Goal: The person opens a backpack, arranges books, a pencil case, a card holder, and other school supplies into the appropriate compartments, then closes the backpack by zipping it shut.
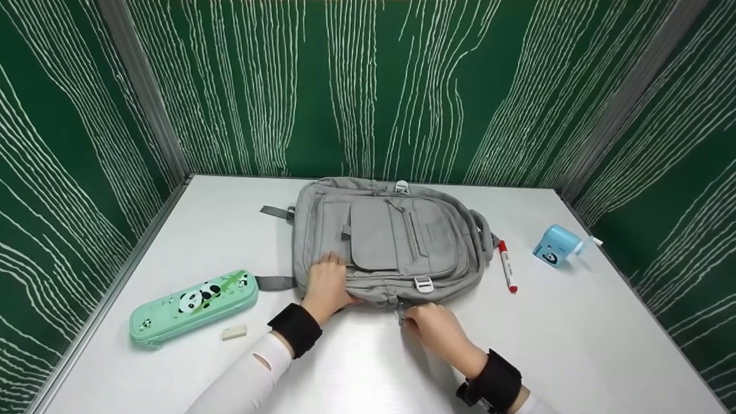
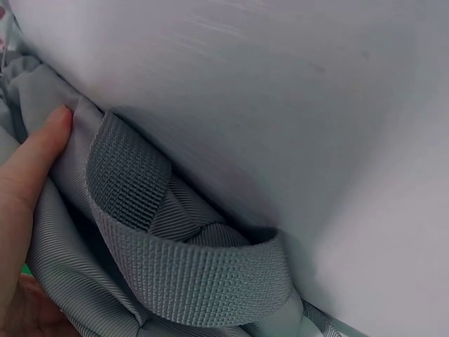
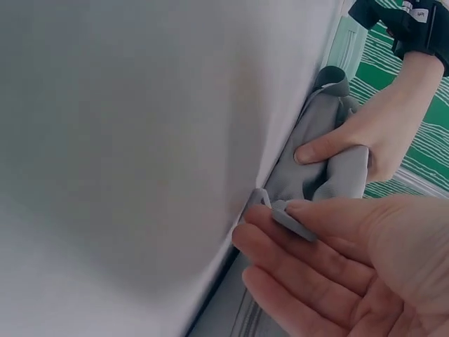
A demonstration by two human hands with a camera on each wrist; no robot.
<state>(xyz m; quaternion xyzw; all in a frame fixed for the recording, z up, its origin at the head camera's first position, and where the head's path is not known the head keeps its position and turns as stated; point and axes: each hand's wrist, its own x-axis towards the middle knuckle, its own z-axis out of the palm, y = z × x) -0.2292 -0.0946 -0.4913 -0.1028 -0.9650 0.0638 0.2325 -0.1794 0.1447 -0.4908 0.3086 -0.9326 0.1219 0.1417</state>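
Note:
A grey backpack [image 1: 371, 233] lies flat, pocket side up, its top handle pointing right. My left hand [image 1: 326, 283] grips its near side towards the bottom end, fingers on top and thumb against the side fabric. In the left wrist view, a folded loop of grey webbing strap [image 2: 200, 277] hangs beside that thumb. My right hand [image 1: 440, 330] is at the near edge, farther right. The right wrist view shows its thumb and forefinger pinching a grey zipper pull [image 3: 293, 225], the other fingers loosely bent beneath.
On the white table [image 1: 604, 356], a green panda pencil case [image 1: 195, 305] and an eraser [image 1: 234, 332] lie left of the backpack. To the right are a red-capped marker [image 1: 508, 267] and a blue panda-printed box [image 1: 556, 246] with a white-tipped arm. Green walls [image 1: 397, 86] stand around.

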